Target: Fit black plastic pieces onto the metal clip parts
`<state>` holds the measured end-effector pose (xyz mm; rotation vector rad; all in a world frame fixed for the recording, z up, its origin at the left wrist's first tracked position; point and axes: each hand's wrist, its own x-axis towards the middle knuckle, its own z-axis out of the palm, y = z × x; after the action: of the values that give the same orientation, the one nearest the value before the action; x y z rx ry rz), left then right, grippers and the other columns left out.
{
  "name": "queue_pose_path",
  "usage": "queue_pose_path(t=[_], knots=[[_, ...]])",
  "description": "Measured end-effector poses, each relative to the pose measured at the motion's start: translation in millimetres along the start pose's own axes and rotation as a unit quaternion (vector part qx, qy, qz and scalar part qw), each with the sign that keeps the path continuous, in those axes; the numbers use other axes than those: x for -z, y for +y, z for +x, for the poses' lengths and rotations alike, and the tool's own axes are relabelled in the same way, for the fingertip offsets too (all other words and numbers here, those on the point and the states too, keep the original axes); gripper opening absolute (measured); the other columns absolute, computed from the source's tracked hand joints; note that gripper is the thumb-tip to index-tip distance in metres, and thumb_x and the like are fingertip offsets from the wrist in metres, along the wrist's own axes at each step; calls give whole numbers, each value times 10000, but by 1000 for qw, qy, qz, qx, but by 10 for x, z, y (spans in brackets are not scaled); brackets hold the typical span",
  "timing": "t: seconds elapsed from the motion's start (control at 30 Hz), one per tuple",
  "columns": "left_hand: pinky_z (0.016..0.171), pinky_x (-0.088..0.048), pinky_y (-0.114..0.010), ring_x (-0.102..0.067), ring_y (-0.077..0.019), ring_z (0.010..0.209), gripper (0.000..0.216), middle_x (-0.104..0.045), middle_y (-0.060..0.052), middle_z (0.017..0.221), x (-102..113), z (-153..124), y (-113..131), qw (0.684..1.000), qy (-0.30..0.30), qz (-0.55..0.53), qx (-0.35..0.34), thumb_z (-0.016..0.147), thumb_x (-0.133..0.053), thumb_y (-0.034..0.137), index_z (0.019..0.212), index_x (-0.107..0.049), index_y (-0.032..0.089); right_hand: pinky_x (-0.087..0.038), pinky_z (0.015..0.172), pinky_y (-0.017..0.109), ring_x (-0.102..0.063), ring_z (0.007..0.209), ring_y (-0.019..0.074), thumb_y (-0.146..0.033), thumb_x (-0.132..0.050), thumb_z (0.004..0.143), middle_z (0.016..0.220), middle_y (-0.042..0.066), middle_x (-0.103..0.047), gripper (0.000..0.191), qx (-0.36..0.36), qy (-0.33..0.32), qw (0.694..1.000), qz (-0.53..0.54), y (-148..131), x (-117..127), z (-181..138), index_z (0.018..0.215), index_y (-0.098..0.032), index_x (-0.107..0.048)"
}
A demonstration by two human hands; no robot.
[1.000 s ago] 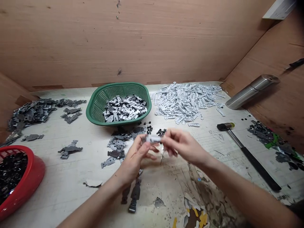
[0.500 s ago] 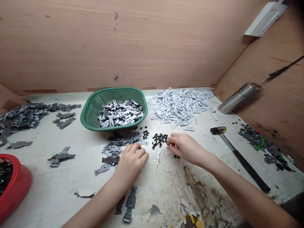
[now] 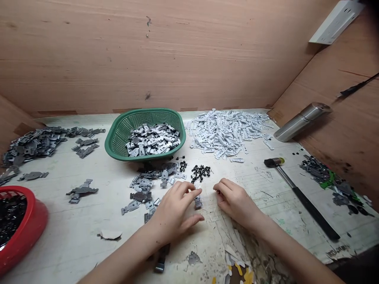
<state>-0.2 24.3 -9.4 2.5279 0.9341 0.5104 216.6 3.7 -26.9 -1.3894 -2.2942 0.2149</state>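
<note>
My left hand (image 3: 173, 211) lies low on the worktable (image 3: 89, 221) with fingers stretched out. Its index fingertip touches a small grey metal part (image 3: 197, 202) just to its right. My right hand (image 3: 235, 201) rests beside it with fingers curled in a pinch, and a tiny black piece (image 3: 217, 192) shows at the fingertips. A small pile of black pieces (image 3: 200, 172) lies just beyond both hands. Loose grey metal parts (image 3: 145, 187) are scattered left of my left hand.
A green basket (image 3: 118, 136) of grey parts stands behind the hands, with a heap of white strips (image 3: 227, 132) to its right. A hammer (image 3: 299, 193) and a steel flask (image 3: 300, 121) lie at the right. A red basket (image 3: 32, 225) and dark grey parts (image 3: 32, 144) are at the left.
Both hands came down from holding a white piece in the air to the table. The right hand went to the black pile, then drew back. The left hand now touches a grey part.
</note>
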Motion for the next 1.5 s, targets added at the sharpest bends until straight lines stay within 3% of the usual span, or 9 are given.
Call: queue_pose_path(t=[0.17,0.23,0.43,0.63,0.73,0.83,0.97,1.3,1.5], knots=[[639,-434,-313,-488,-210,840,146,-522,-78,966,-61,22,62,996,-71,57,9,785,-514,147,910,-574,195,-418,554,260,-503,650,155,-93,-410,828,713,37,-507,143,17,0,1000,-4,1,-3,-4,787,-170,-523],[649,-420,-298,-477,-196,839,178,-515,-66,950,-41,11,87,996,-80,44,11,760,-442,52,819,-546,184,-406,541,263,-496,629,154,-99,-419,827,687,30,-502,140,11,-4,1000,-8,3,-9,-13,747,-173,-507],[669,-419,-343,-465,-230,862,208,-496,-81,976,21,-5,103,993,-60,15,103,789,-490,254,984,-496,181,-456,623,261,-558,745,154,-84,-421,864,852,54,-566,173,-38,-57,994,87,0,75,-52,934,-175,-551],[606,-380,-285,-491,-174,741,107,-519,-47,869,-33,0,87,985,-54,-63,154,814,-404,172,814,-509,191,-481,664,286,-597,782,171,-89,-483,842,843,44,-626,205,-54,-5,991,123,5,147,-116,995,-194,-569],[538,-369,-244,-468,-121,587,58,-511,0,710,-14,6,124,931,-49,-259,253,793,-465,230,749,-463,193,-491,653,289,-596,760,167,-112,-518,834,826,44,-629,209,-64,50,984,161,-114,179,-132,1018,-195,-574],[526,-384,-229,-480,-103,526,158,-508,37,585,-19,8,160,818,-64,-461,337,763,-547,282,722,-422,195,-494,617,282,-587,733,160,-116,-548,822,795,40,-622,188,-79,107,964,229,-320,199,-125,991,-193,-579],[601,-441,-261,-552,-116,578,249,-588,-3,611,-61,-13,176,715,-64,-602,349,732,-616,360,721,-464,164,-476,587,303,-567,706,170,-69,-567,798,733,36,-632,204,-30,157,960,229,-531,151,-99,961,-190,-593],[600,-457,-230,-580,-102,564,267,-638,-21,633,-59,-6,194,695,-34,-604,388,710,-640,383,690,-531,140,-464,704,367,-576,702,169,-2,-566,768,765,17,-684,342,69,163,973,150,-579,120,-110,1049,-198,-569],[525,-441,-190,-598,-94,521,225,-653,-23,646,-8,16,222,667,-34,-600,441,709,-624,346,675,-523,148,-460,645,336,-533,793,200,-71,-492,824,810,63,-602,211,4,96,991,92,-94,288,85,956,-199,-596]])
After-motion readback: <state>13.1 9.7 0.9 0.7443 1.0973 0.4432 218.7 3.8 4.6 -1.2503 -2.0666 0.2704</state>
